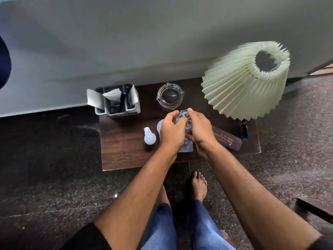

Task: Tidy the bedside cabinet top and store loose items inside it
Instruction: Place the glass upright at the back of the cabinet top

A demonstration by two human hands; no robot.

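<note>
Both hands meet over the middle of the dark wooden cabinet top [124, 156]. My left hand [171, 130] and my right hand [200, 129] are closed around a clear crinkled plastic packet [182, 116] held between them. Under the hands lies a flat clear blister pack [186, 147], partly hidden. A white bulb [149, 138] lies to the left, and a second white bulb [160, 126] shows partly behind my left hand. A brown spectacle case [227, 139] lies to the right.
A grey organizer [117, 101] with papers and a dark pen stands at the back left. A glass ashtray [170, 96] sits at the back middle. A pleated cream lampshade [246, 82] leans over the right side, with a dark object [244, 129] below it. My bare feet stand on stone floor.
</note>
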